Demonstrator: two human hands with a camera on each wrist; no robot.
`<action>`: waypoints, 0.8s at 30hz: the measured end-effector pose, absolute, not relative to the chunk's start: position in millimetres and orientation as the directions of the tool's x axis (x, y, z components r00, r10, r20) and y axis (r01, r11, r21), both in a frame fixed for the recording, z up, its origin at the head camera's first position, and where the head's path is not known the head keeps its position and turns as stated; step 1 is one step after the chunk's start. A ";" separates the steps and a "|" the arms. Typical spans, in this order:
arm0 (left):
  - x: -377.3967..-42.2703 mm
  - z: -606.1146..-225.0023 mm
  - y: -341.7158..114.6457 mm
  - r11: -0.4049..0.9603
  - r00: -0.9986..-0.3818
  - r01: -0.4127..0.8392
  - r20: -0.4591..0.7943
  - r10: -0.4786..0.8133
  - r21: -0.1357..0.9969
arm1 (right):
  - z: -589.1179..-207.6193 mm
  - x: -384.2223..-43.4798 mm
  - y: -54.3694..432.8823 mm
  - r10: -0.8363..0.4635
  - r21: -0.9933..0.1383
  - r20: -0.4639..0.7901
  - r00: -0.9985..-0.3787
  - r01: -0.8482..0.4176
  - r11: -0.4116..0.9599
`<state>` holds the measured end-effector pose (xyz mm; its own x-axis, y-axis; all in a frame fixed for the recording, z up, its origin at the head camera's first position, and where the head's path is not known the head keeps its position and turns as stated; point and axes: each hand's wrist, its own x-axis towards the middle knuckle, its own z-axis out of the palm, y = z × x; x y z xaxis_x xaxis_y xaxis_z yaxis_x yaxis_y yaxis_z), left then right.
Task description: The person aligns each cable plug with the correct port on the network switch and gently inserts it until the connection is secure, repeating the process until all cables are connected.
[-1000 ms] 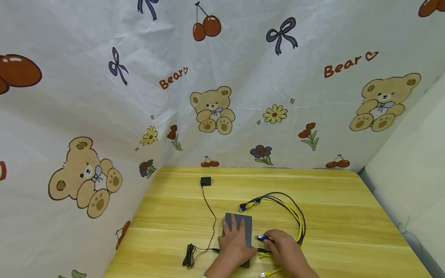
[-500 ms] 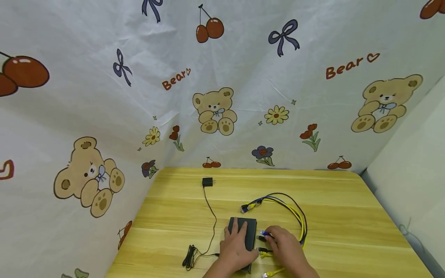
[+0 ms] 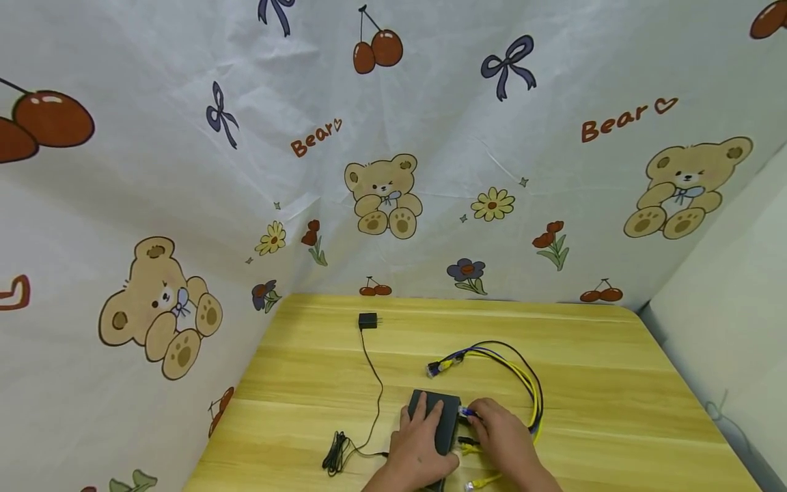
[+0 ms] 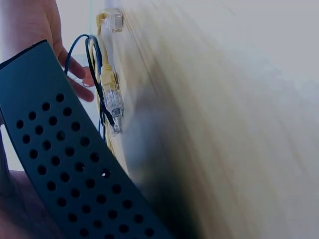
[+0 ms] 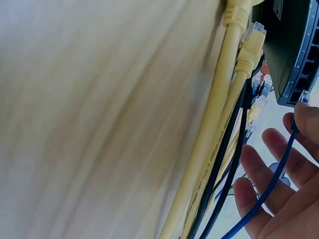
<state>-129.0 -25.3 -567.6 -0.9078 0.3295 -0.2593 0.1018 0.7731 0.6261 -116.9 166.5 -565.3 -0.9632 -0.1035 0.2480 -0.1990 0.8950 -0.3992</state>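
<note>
A dark network switch is near the table's front, its perforated side close up in the left wrist view. My left hand presses on its top with spread fingers, the thumb towards the right edge. My right hand pinches a blue Ethernet cable just behind its clear plug. That plug is up against the switch's port side; whether it is seated in a port I cannot tell. Yellow Ethernet cables and black ones run beside the right hand.
The cables curve round to more plugs behind the switch. A loose yellow cable's plug lies at the front. To the left are a black power adapter and its bundled cord. A bear-print cloth hangs behind the wooden table.
My left hand has slid the switch to the right and slightly nearer. The right hand has stayed close to its place, and the gap between the blue cable's plug and the switch has narrowed.
</note>
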 end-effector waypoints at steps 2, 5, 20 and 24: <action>-129.6 -567.1 -25.1 0.779 -0.904 0.104 -0.268 0.334 0.619 | -564.8 -117.7 166.7 -0.097 -0.393 0.255 -0.962 -0.195 0.899; -129.9 -567.1 -24.4 0.790 -0.899 0.110 -0.279 0.338 0.604 | -564.9 -118.1 167.6 -0.087 -0.396 0.261 -0.961 -0.189 0.899; -131.2 -569.3 -22.8 0.793 -0.899 0.125 -0.270 0.344 0.596 | -561.1 -114.9 171.4 -0.101 -0.403 0.254 -0.962 -0.200 0.893; -130.0 -568.1 -23.9 0.787 -0.899 0.114 -0.274 0.341 0.606 | -563.2 -114.3 173.0 -0.105 -0.409 0.249 -0.963 -0.203 0.890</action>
